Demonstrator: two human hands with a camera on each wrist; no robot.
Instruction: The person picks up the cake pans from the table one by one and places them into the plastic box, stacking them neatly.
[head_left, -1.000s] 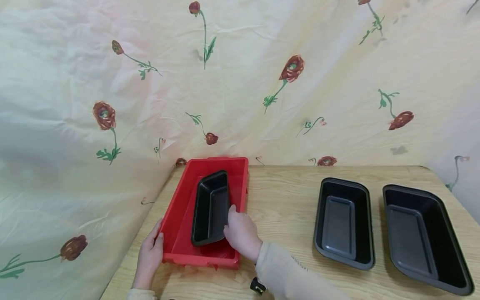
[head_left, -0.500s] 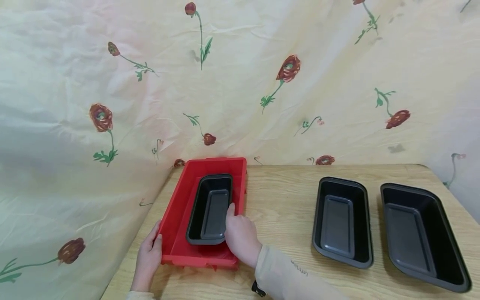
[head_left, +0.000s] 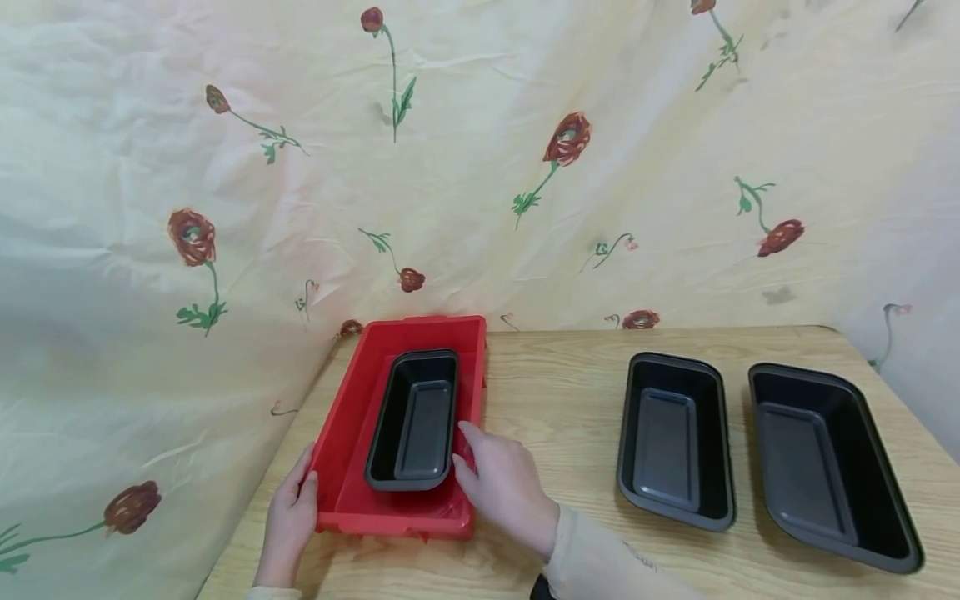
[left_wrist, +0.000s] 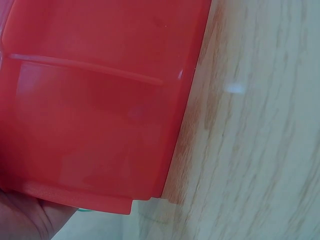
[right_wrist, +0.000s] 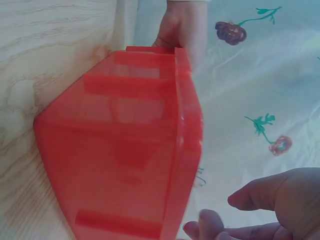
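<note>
A small black loaf pan [head_left: 422, 429] lies flat inside a red plastic tray [head_left: 397, 523] at the table's left side. My left hand [head_left: 288, 517] grips the tray's near left rim, thumb on top; its fingers outside are mostly hidden. In the left wrist view, part of that hand [left_wrist: 30, 215] shows against the rim of the tray [left_wrist: 100, 125]. My right hand [head_left: 510, 483] is over the tray's near right rim, apart from the pan. The right wrist view shows the right hand [right_wrist: 280, 205] with thumb and fingers spread and nothing between them.
Two larger black loaf pans stand on the wooden table [head_left: 555, 392] to the right: a middle-sized one [head_left: 671, 450] and a bigger one [head_left: 832, 475] beside it. A flowered cloth [head_left: 465, 167] hangs behind and along the left edge.
The small loaf pan, tilted at first with my right hand on its side, has settled flat in the tray. My right hand has let go and drawn off rightward. The left hand keeps its grip.
</note>
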